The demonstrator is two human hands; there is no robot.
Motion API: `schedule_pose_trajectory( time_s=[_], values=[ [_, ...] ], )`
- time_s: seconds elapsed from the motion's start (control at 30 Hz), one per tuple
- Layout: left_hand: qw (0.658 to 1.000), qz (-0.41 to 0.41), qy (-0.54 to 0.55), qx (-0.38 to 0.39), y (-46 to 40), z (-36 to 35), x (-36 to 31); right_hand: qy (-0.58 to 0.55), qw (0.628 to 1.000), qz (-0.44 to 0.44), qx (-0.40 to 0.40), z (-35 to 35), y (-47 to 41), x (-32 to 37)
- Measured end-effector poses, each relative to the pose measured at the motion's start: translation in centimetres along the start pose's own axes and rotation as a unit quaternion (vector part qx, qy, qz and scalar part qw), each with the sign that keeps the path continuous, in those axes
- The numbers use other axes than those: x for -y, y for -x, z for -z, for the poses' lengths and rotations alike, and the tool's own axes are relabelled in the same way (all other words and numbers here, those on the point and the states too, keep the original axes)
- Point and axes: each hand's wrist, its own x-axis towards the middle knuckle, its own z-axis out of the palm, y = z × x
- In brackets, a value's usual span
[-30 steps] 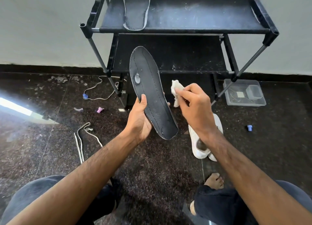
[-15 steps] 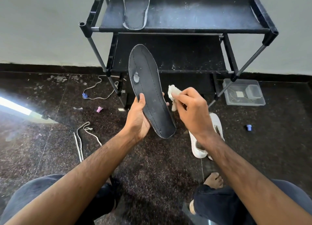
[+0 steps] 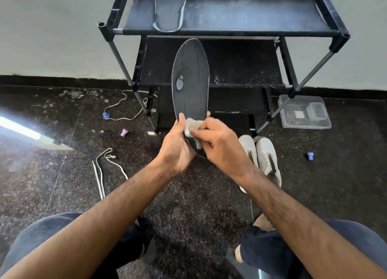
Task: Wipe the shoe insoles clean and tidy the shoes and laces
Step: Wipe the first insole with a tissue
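The left hand (image 3: 176, 149) grips the heel end of a dark insole (image 3: 191, 80), thumb on its face, holding it upright before the black shoe rack (image 3: 230, 30). The right hand (image 3: 222, 144) pinches a white cloth (image 3: 192, 126) against the insole's lower part, fingers curled. A second insole (image 3: 169, 6) lies on the top shelf. Two white shoes (image 3: 263, 157) and a loose lace (image 3: 102, 170) lie on the floor.

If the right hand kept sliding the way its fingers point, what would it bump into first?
The right hand points left across the insole, pressing a cloth on it. It would probably meet the left hand's thumb first, just past the cloth.
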Motion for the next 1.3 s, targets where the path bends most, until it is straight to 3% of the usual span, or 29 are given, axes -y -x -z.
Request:
schedule_pose_trajectory(
  time_s=[0.1, 0.2, 0.27, 0.33, 0.4, 0.5, 0.63, 0.73, 0.77, 0.8, 0.87, 0.93, 1.0, 1.17, 1.23, 1.3],
  values=[
    [1.000, -0.001, -0.013, -0.003, -0.4, 0.5, 0.0, -0.033, 0.993, 0.046, 0.104, 0.5, 0.6, 0.2],
    [1.000, -0.010, -0.021, -0.015, -0.2, 0.3, 0.1, -0.130, 0.972, 0.009, 0.194, 1.7, 0.8, 0.0],
    [0.999, -0.030, -0.032, -0.007, -0.2, 0.1, -0.1, -0.216, 0.961, -0.049, 0.164, 2.7, 0.4, -0.5],
    [0.998, -0.054, -0.042, -0.004, -0.2, -0.2, -0.3, -0.227, 0.968, -0.087, 0.059, 3.3, -0.2, -0.9],
    [0.997, -0.057, -0.054, 0.012, -0.1, -0.2, 0.0, -0.157, 0.981, -0.109, -0.021, 2.9, -0.5, -1.1],
    [0.997, -0.059, -0.056, 0.016, 0.0, -0.4, 0.1, -0.040, 0.998, -0.046, -0.019, 1.5, 0.1, -0.5],
    [0.996, -0.077, -0.051, 0.001, -0.5, 0.0, 0.0, -0.019, 0.994, 0.042, 0.102, 0.9, 0.6, 0.0],
    [0.996, -0.077, -0.046, -0.015, -0.4, 0.2, 0.2, -0.070, 0.966, 0.018, 0.250, 1.9, 0.6, -0.4],
    [0.995, -0.081, -0.050, -0.016, -0.4, 0.1, 0.1, -0.116, 0.958, -0.015, 0.263, 2.4, 0.6, -0.5],
    [0.994, -0.087, -0.057, -0.014, -0.4, 0.0, 0.0, -0.176, 0.953, -0.049, 0.242, 3.0, 0.4, -0.7],
    [0.992, -0.098, -0.071, -0.017, -0.5, -0.2, -0.3, -0.254, 0.955, -0.089, 0.124, 3.8, -0.1, -1.2],
    [0.992, -0.100, -0.074, -0.017, -0.4, -0.3, -0.3, -0.206, 0.973, -0.099, 0.021, 3.6, -0.4, -1.4],
    [0.993, -0.094, -0.071, -0.015, -0.3, -0.4, -0.3, -0.114, 0.991, -0.066, 0.000, 2.4, -0.4, -1.3],
    [0.994, -0.090, -0.049, -0.025, -0.6, 0.1, -0.7, 0.013, 0.986, 0.060, 0.152, 1.3, 0.8, -1.9],
    [0.995, -0.083, -0.052, -0.028, -0.6, 0.2, -0.5, 0.021, 0.969, 0.049, 0.240, 2.1, 0.8, -1.8],
    [0.995, -0.078, -0.060, -0.020, -0.5, -0.1, -0.3, -0.053, 0.967, 0.002, 0.250, 3.4, 0.7, -2.0]
  ],
)
